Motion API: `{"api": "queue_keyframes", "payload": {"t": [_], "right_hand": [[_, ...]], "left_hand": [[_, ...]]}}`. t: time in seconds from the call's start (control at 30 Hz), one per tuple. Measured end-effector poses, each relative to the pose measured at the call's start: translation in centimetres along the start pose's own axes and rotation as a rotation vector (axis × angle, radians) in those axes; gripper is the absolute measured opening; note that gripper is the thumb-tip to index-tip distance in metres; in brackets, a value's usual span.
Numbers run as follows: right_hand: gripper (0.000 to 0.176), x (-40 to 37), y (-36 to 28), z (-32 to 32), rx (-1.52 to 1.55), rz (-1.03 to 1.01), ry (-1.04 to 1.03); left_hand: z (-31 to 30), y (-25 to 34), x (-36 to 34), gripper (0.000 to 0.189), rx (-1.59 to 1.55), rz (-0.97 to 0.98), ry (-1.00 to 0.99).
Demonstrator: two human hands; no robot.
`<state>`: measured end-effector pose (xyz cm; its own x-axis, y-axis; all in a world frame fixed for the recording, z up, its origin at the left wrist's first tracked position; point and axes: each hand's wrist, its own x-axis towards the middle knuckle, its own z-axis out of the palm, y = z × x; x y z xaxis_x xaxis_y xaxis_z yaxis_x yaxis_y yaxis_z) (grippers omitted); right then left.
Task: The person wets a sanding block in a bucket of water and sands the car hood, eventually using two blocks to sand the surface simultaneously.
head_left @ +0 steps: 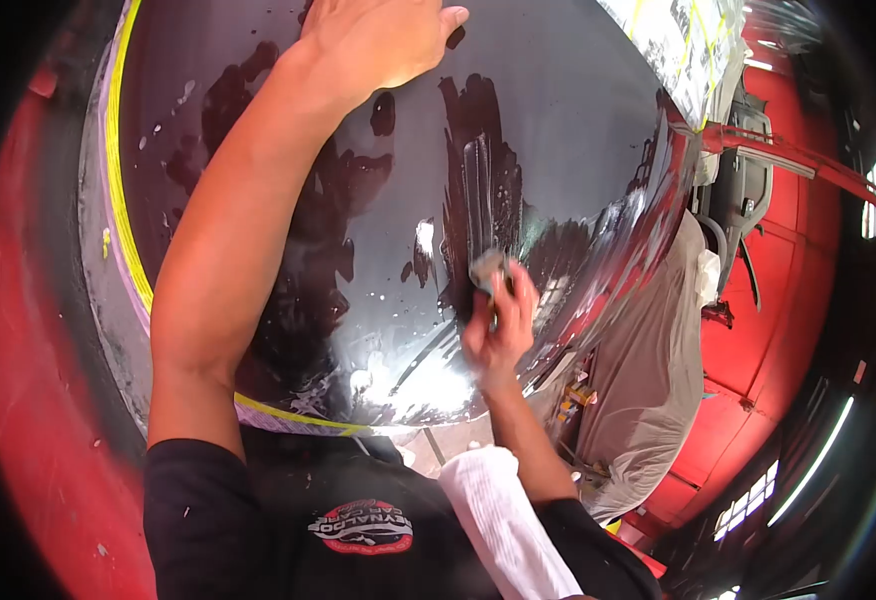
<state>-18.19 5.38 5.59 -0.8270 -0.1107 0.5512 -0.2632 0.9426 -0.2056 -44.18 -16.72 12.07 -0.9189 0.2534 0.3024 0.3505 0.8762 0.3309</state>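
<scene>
A dark, glossy car panel [578, 120], wet with streaks and droplets, fills the middle of the head view. My right hand [503, 320] is closed around a small grey sanding pad [488, 266], held against the panel at the lower end of a long wet streak. Motion blurs part of the fingers. At the top, my left hand [378, 35] lies on the panel with its thumb stretched out to the side. The upper frame edge cuts off most of its other fingers.
Yellow masking tape [116, 150] lines the panel's left edge. Masking film [673, 40] covers the upper right. A white towel [503, 525] hangs near my right arm. Grey sheeting [648, 380] drapes to the right, before a red surface [758, 330].
</scene>
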Motion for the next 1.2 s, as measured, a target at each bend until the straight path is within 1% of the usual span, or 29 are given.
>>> {"api": "queue_keyframes", "payload": {"t": [0.03,0.07,0.13,0.2,0.27,0.3,0.33,0.37,0.4,0.47,0.53,0.57,0.6,0.67,0.7,0.73,0.77,0.8,0.83,0.87,0.9,0.93,0.97,1.0,1.07,1.1,1.13,1.17,1.2], "right_hand": [[0.043,2.7,-0.6,0.5,0.02,-0.008,-0.019],[0.042,7.3,-1.2,1.7,0.044,-0.024,-0.037],[0.043,13.4,-2.1,3.9,0.114,-0.082,-0.032],[0.044,12.2,-1.6,3.2,0.138,-0.044,-0.101],[0.046,5.7,-1.1,0.9,0.077,-0.004,-0.1],[0.046,1.8,-1.2,-0.5,0.056,-0.008,-0.097],[0.046,-0.3,-1.1,-0.9,0.038,-0.019,-0.087],[0.044,-0.3,-0.8,-0.5,0.046,-0.038,-0.069],[0.044,1.6,-1.3,0.1,0.041,-0.03,-0.069],[0.042,9.0,-2.6,2.2,0.15,-0.046,-0.071],[0.042,12.6,-3.4,3.5,0.131,-0.022,-0.1],[0.041,11.6,-2.9,2.7,0.131,-0.048,-0.11],[0.041,9.1,-2.7,2.0,0.146,-0.016,-0.068],[0.041,2.4,-1.4,0.2,0.085,-0.002,-0.026],[0.041,3.0,-1.2,0.4,0.083,-0.011,-0.027],[0.041,3.3,-1.2,0.6,0.066,0.004,-0.026],[0.04,3.6,-1.2,0.7,0.046,0.027,-0.025],[0.039,7.1,-1.6,1.8,0.056,0.059,-0.006],[0.039,10.5,-1.5,2.8,0.042,0.036,-0.009],[0.039,11.9,-1.5,3.1,0.025,0.022,-0.013],[0.039,11.0,-1.2,2.4,0.021,0.027,-0.015],[0.039,9.7,-0.8,1.7,0.041,0.032,-0.044],[0.039,8.3,-0.6,1.4,0.061,0.037,-0.066],[0.039,6.0,-0.5,0.9,0.06,0.029,-0.053],[0.039,1.5,-0.3,-0.4,0.008,0.078,-0.036],[0.039,3.1,-0.2,0.6,0.016,0.028,0.011],[0.039,6.4,-0.8,1.4,-0.005,0.066,-0.017],[0.039,10.9,-0.7,3.0,0.01,0.03,-0.005],[0.04,13.1,-0.6,3.7,0.022,0.009,-0.007]], "left_hand": [[-0.2,0.0,0.0,0.06,-0.003,-0.003,-0.044],[-0.2,-0.4,0.1,0.06,0.004,-0.003,-0.035],[0.3,-0.6,0.0,0.059,-0.016,0.035,-0.038],[0.5,-0.5,-0.1,0.059,-0.017,0.043,-0.019],[0.5,-0.8,-0.1,0.058,-0.026,0.038,0.003],[0.3,-0.6,-0.2,0.057,-0.042,0.025,-0.005],[0.2,-0.6,0.0,0.057,-0.053,0.011,-0.004],[0.1,-0.5,0.0,0.057,-0.046,0.005,-0.008],[0.0,-0.4,-0.1,0.057,-0.05,0.013,-0.012],[-0.1,-0.7,-0.1,0.056,-0.061,0.034,-0.011],[-0.1,-0.5,-0.6,0.056,-0.052,0.046,-0.023],[-0.3,-0.8,-0.3,0.056,-0.03,0.05,-0.014],[-0.2,-1.0,-0.2,0.056,-0.023,0.043,-0.004],[0.4,-0.7,-0.2,0.055,-0.027,0.025,0.016],[-0.6,-0.6,-0.1,0.056,-0.035,0.018,-0.035],[0.3,-0.9,0.2,0.056,-0.038,0.025,-0.033],[2.2,-1.4,0.6,0.058,-0.029,0.046,0.023],[3.1,-1.6,0.7,0.061,-0.017,0.056,0.085],[2.0,-1.2,0.5,0.061,-0.02,0.058,0.08],[-0.2,-0.7,0.0,0.065,-0.047,0.038,-0.005],[-1.4,-0.3,-0.4,0.069,-0.072,0.011,-0.084],[-1.6,-0.1,-0.9,0.069,-0.071,0.009,-0.081],[-1.5,-0.1,-1.0,0.073,-0.067,0.019,-0.084],[-1.5,-0.3,-0.7,0.077,-0.064,0.029,-0.08],[-1.5,-0.7,-0.2,0.079,-0.058,0.013,-0.072],[-1.4,-0.4,-0.3,0.081,-0.054,0.018,-0.093],[-1.4,-0.2,-0.3,0.083,-0.048,0.023,-0.106],[-1.4,-0.3,-0.4,0.083,-0.043,0.035,-0.096],[-1.2,-0.2,-0.7,0.083,-0.044,0.036,-0.111]]}}
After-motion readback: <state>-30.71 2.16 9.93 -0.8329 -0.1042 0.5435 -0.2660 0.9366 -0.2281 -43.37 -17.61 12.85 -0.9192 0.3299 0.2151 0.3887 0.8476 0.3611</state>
